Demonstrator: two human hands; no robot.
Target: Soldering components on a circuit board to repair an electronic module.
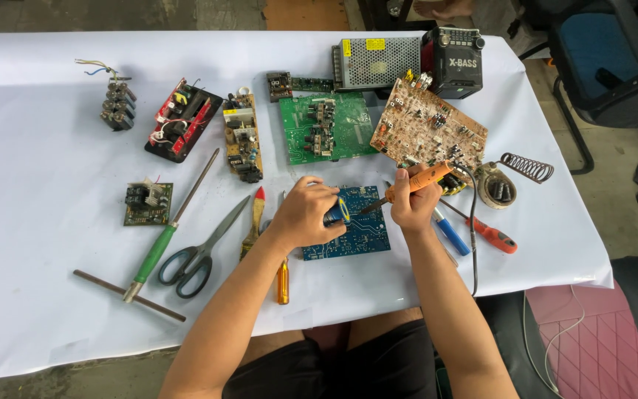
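A blue circuit board (363, 235) lies on the white-covered table in front of me. My left hand (306, 213) grips a small blue and yellow cylindrical tool (337, 212) over the board's left part. My right hand (416, 203) holds an orange soldering iron (416, 179), its dark tip pointing left and down at the board close to the blue tool. The iron's black cord (473, 236) runs down past my right forearm.
Green board (326, 127), tan board (428, 125), metal power supply (376, 63) and black radio (453, 60) at the back. Coil iron stand (511, 177), blue pen (452, 235), red screwdriver (492, 235) on the right. Scissors (197, 255), brush (254, 220), green-handled tool (164, 236), small boards on the left.
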